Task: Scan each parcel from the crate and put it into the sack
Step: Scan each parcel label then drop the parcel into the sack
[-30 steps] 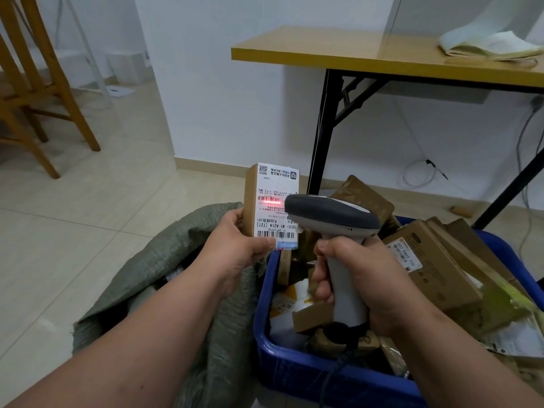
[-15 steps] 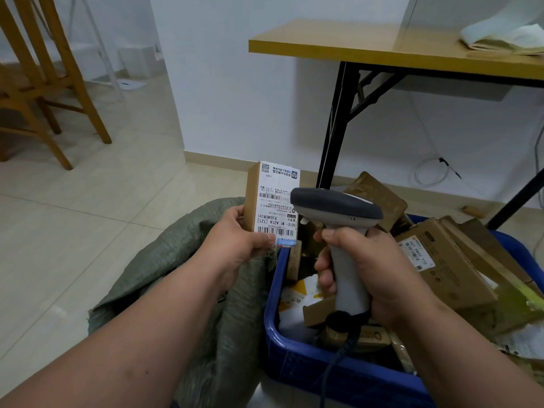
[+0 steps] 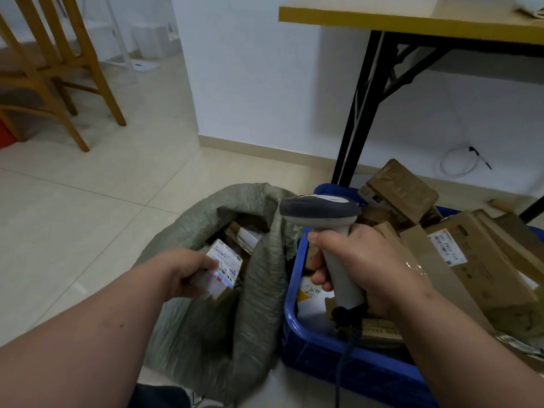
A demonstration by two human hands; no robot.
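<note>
Labelled parcel (image 3: 224, 267): your left hand (image 3: 184, 270) is gripping it over the sack's (image 3: 206, 334) open mouth; be lowering it well inside before letting go. Right hand (image 3: 363, 266) is gripping the barcode scanner (image 3: 323, 219) above the blue crate (image 3: 297, 343).

Both forearms are showing bare, no sleeves, watch or rings reaching the left hand (image 3: 184, 270) or right hand (image 3: 374, 269). Dark fabric is showing just beneath the left forearm, at the frame's bottom.
</note>
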